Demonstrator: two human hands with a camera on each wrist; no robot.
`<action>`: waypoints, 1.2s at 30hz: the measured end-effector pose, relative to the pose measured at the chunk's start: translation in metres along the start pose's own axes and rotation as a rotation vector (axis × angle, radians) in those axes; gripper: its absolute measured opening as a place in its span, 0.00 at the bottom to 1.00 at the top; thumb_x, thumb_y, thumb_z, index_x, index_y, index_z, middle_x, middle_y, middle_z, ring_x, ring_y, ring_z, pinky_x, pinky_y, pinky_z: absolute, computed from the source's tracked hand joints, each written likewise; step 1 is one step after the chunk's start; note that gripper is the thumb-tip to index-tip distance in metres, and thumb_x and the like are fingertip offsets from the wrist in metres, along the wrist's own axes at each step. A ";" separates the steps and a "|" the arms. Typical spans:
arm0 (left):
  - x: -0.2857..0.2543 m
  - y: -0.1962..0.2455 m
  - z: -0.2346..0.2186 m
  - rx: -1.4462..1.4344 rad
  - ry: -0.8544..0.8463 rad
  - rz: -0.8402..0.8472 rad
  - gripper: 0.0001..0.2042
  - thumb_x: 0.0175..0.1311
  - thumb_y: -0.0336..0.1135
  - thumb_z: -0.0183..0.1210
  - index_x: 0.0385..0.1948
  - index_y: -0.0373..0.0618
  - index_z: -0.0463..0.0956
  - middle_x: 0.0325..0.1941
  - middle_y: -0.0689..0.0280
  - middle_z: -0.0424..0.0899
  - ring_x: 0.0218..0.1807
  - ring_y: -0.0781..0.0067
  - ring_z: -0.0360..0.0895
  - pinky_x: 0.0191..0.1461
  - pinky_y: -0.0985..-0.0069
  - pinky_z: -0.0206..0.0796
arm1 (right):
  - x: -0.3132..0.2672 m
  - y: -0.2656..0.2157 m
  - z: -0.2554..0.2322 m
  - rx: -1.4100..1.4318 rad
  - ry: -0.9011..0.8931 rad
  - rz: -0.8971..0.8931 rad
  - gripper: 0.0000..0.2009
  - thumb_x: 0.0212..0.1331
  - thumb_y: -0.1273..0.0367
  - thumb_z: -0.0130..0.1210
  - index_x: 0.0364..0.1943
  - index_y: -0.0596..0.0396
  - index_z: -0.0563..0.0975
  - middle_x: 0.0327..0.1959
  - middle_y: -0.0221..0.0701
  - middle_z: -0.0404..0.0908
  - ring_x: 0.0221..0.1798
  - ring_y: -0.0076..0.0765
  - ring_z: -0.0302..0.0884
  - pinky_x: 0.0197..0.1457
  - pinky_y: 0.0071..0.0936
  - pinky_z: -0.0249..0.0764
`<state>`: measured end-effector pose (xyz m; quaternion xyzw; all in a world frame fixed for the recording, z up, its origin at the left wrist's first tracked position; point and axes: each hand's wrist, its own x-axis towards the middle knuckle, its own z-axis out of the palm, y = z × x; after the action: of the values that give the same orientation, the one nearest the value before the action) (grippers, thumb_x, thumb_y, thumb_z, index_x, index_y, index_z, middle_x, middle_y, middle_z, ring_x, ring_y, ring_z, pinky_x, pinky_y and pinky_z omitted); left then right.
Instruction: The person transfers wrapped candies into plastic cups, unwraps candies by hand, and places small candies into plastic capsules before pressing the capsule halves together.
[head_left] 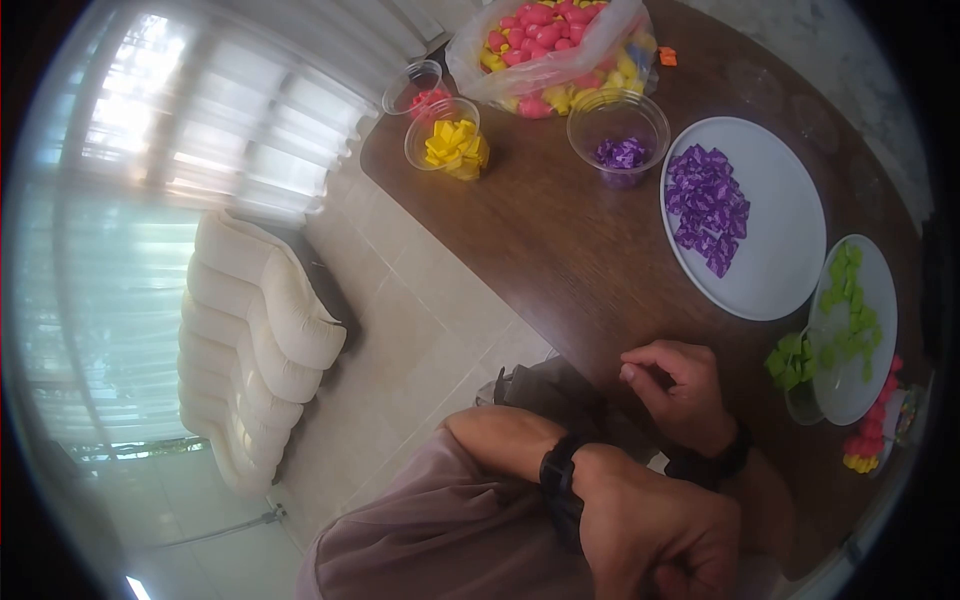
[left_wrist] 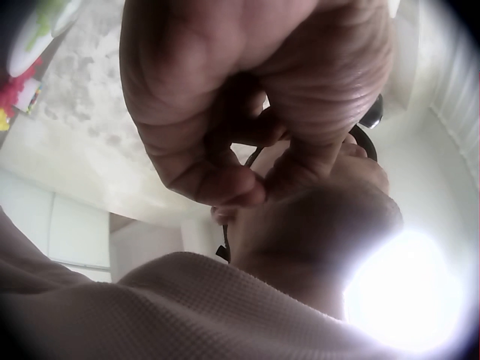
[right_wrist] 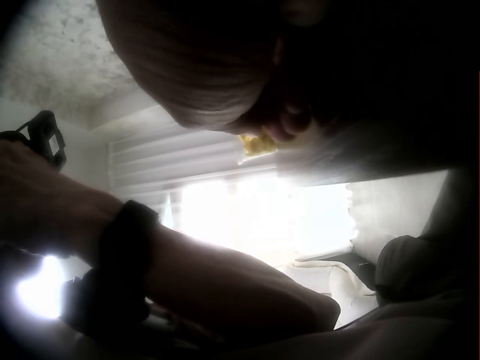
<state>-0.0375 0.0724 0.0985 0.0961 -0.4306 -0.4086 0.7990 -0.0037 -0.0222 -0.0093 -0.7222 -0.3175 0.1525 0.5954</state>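
Note:
My left hand (head_left: 650, 515) crosses in front of my right wrist, its back toward the head camera. Up close in the left wrist view, its thumb and fingers (left_wrist: 214, 184) curl loosely toward each other with nothing seen between them. Beside the table edge is my right hand (head_left: 685, 390), fingers loosely bent and holding nothing visible. It is dark in the right wrist view. Both wrists wear black bands. Nearest the right hand are a large white plate (head_left: 775, 270) of small purple wrapped pieces (head_left: 707, 205) and a smaller white plate (head_left: 860, 385) of green pieces (head_left: 850, 310).
At the table's far end stands a plastic bag (head_left: 480, 75) of pink and yellow pieces. Clear cups hold yellow pieces (head_left: 455, 148), purple pieces (head_left: 622, 155), red pieces (head_left: 430, 100) and green pieces (head_left: 790, 362). A cream padded seat (head_left: 250, 340) stands left of the brown table (head_left: 540, 230).

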 end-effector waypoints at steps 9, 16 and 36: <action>-0.023 0.057 0.011 0.189 0.227 0.272 0.21 0.58 0.18 0.62 0.16 0.48 0.57 0.24 0.63 0.77 0.24 0.74 0.70 0.25 0.75 0.58 | -0.004 0.002 0.002 -0.069 -0.022 0.052 0.05 0.59 0.77 0.64 0.39 0.59 0.84 0.32 0.40 0.86 0.34 0.42 0.87 0.38 0.31 0.79; -0.027 -0.004 0.027 0.399 0.346 0.908 0.10 0.62 0.15 0.59 0.24 0.41 0.73 0.33 0.54 0.84 0.32 0.70 0.81 0.35 0.77 0.71 | -0.003 0.004 0.004 0.008 -0.007 0.052 0.04 0.60 0.77 0.64 0.39 0.60 0.84 0.32 0.39 0.87 0.35 0.39 0.87 0.38 0.29 0.79; -0.070 0.073 0.024 0.696 0.499 0.591 0.16 0.56 0.18 0.63 0.21 0.49 0.63 0.34 0.58 0.82 0.32 0.73 0.76 0.36 0.77 0.65 | -0.003 0.005 0.003 0.020 -0.007 0.081 0.04 0.61 0.76 0.64 0.39 0.59 0.84 0.32 0.39 0.87 0.35 0.38 0.87 0.39 0.29 0.78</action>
<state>-0.0349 0.1758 0.1079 0.3250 -0.3464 0.0370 0.8792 -0.0068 -0.0222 -0.0154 -0.7280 -0.2884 0.1824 0.5946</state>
